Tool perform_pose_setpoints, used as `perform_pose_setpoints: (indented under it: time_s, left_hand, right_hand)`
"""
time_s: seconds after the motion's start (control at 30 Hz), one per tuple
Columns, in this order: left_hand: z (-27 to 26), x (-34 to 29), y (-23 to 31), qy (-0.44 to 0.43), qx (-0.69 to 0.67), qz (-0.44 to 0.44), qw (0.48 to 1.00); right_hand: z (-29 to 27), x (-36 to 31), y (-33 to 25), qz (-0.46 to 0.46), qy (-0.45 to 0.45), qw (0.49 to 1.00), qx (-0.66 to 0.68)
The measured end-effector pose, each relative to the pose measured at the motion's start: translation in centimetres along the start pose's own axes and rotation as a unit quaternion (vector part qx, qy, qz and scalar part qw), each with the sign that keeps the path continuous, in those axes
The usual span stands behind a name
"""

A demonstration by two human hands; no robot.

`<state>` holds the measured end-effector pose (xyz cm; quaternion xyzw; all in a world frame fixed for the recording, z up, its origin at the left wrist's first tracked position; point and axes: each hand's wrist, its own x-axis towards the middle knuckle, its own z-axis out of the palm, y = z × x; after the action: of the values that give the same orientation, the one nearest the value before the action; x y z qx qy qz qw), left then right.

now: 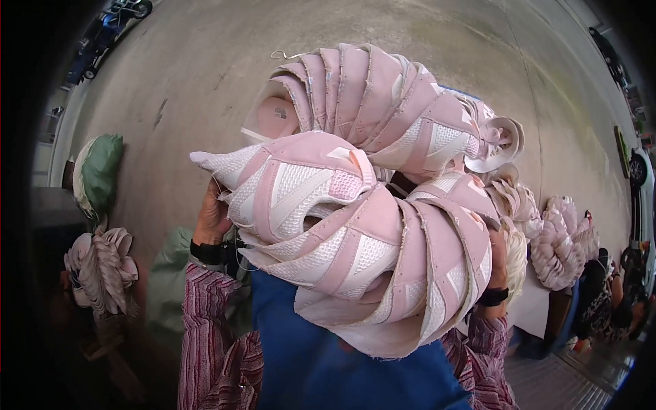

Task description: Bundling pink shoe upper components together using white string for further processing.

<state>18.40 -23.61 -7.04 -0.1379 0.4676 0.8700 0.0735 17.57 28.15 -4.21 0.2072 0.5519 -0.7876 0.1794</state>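
A curved chain of pink and white shoe uppers [369, 229], nested one into another, is held up in front of my body. My left hand [212, 217] grips the chain at its left end, with the fingers partly hidden behind the white mesh. On the right side my right hand [499, 258] holds the chain's edge, its fingers mostly covered by the fabric. Just beyond lies a second arched row of pink and white uppers [365, 89], overlapped by the held ones. Both wrists carry dark bands.
More bundles of pale pink uppers [560, 246] lie at the right, another bundle [102, 263] at the left. A green sack [106, 174] sits at the left on the concrete floor [184, 75]. At the far right edge a person [608, 294] and parked vehicles show. A blue vehicle [99, 41] stands far left.
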Motion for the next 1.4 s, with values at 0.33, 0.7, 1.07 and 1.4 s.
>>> perform_pose_setpoints:
  time_s: [0.33, 0.7, 1.07, 1.4]
  left_hand:
    - [1.8, 6.5, 7.2, 0.000, 0.017, 0.014, 1.000]
    - [18.2, 14.4, 11.5, -0.236, 0.002, 0.037, 0.971]
    - [29.7, 11.6, 4.1, -0.214, 0.452, -0.095, 0.861]
    - [33.6, 11.4, 2.1, -0.281, 0.461, -0.173, 0.824]
  right_hand:
    - [4.3, 5.9, -9.7, -0.094, -0.192, 0.945, 0.248]
    - [-2.9, 7.6, -20.3, -0.286, -0.156, 0.939, 0.105]
    - [-16.8, -5.7, -10.4, -0.339, 0.215, 0.915, 0.042]
    - [-9.6, -1.6, -3.4, -0.237, 0.234, 0.942, -0.038]
